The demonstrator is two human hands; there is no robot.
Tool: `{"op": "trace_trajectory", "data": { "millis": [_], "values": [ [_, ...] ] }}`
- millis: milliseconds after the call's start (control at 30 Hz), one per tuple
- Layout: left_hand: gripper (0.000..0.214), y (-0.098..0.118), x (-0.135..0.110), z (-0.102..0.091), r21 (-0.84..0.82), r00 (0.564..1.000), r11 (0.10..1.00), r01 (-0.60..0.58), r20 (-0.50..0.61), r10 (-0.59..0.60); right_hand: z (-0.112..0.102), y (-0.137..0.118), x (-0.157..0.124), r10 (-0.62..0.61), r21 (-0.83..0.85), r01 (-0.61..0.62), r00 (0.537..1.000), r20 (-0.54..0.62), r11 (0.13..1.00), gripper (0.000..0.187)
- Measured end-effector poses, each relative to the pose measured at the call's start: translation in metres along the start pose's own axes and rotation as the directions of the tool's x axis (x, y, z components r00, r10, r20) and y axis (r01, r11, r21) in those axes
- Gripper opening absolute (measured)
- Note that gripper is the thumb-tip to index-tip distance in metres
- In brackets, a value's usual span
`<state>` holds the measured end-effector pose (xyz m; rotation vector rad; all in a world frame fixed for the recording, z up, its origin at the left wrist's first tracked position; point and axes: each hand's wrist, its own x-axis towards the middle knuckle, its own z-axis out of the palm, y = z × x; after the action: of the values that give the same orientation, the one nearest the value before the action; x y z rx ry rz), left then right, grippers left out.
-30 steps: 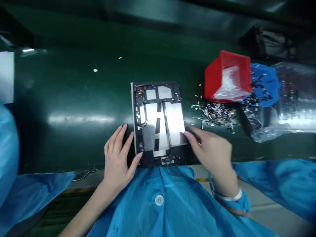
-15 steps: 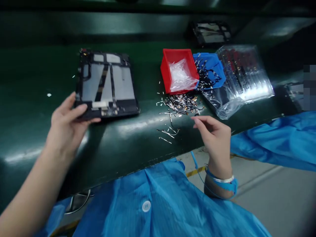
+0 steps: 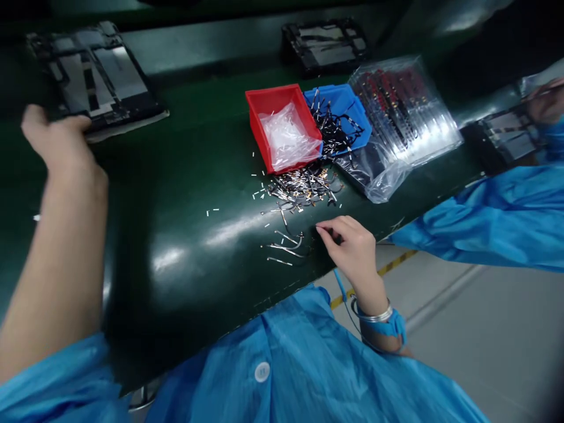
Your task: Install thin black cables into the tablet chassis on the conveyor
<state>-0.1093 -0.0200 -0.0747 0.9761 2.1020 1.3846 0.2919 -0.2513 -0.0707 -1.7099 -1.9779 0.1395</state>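
At the upper left, my left hand (image 3: 61,135) grips the near left corner of an opened tablet (image 3: 121,73), its thumb along the near edge. Flat black cables and pale grey panels show on the tablet's face. My right hand (image 3: 350,244) is over the near part of the bench, thumb and forefinger pinched together; what they hold, if anything, is too small to make out. Left of those fingertips lie several loose thin cables (image 3: 286,247). Just beyond is a heap of small cables with metallic ends (image 3: 302,188).
A red bin (image 3: 275,94) holding a clear plastic bag stands beside a blue bin (image 3: 359,114) of black cables. Clear plastic trays (image 3: 423,111) lie to their right. Another tablet (image 3: 326,47) is behind. A co-worker's blue sleeve (image 3: 493,205) and a further tablet (image 3: 506,138) are at right.
My left hand has moved the tablet away from me and to the left. My right hand has shifted slightly left and nearer, still pinched. The view has turned a little.
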Motion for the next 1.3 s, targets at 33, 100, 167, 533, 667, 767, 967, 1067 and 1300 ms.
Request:
{"op": "trace_trajectory", "data": {
  "millis": [33, 100, 167, 533, 667, 767, 967, 1067, 1300],
  "values": [
    [0.059, 0.0, -0.025, 0.0, 0.032, 0.994, 0.994, -0.109, -0.005, 0.109, 0.002, 0.0, 0.002, -0.018, 0.004, 0.018, 1.0, -0.01, 1.0, 0.014],
    [0.05, 0.0, -0.089, -0.002, 0.151, 0.699, 0.684, -0.713, 0.221, 0.68, 0.008, 0.0, 0.006, -0.051, 0.006, 0.052, 0.998, -0.038, 0.999, 0.015],
    [0.036, 0.001, -0.158, -0.003, -0.05, 0.261, 0.332, -0.942, 0.515, 0.817, 0.012, -0.001, 0.01, -0.087, -0.007, 0.087, 0.994, -0.062, 0.996, 0.014],
    [0.044, -0.007, -0.27, 0.0, -0.285, -0.227, -0.013, -0.959, 0.736, 0.638, 0.026, 0.0, 0.014, -0.152, -0.013, 0.152, 0.975, -0.16, 0.988, 0.015],
    [0.038, -0.004, -0.275, -0.004, -0.289, -0.227, -0.022, -0.957, 0.703, 0.673, 0.02, 0.011, 0.011, -0.076, -0.023, 0.073, 0.977, -0.201, 0.997, 0.014],
    [0.031, 0.0, -0.272, -0.001, -0.292, -0.21, -0.014, -0.956, 0.652, 0.729, 0.016, 0.012, 0.015, -0.057, -0.008, 0.057, 0.977, -0.203, 0.998, 0.015],
    [0.014, 0.02, -0.257, 0.029, -0.12, 0.023, 0.126, -0.985, 0.624, 0.781, 0.017, 0.003, 0.04, -0.05, -0.01, 0.05, 0.999, -0.005, 0.999, 0.017],
    [0.011, 0.028, -0.257, 0.044, -0.051, -0.003, 0.041, -0.998, 0.659, 0.752, 0.02, 0.005, 0.047, -0.059, -0.051, 0.061, 0.997, 0.041, 0.997, 0.015],
    [0.022, 0.029, -0.26, 0.053, 0.058, 0.01, -0.039, -0.998, 0.68, 0.733, 0.029, 0.015, 0.044, -0.087, -0.091, 0.085, 0.996, -0.011, 0.992, 0.019]
  ]
}}
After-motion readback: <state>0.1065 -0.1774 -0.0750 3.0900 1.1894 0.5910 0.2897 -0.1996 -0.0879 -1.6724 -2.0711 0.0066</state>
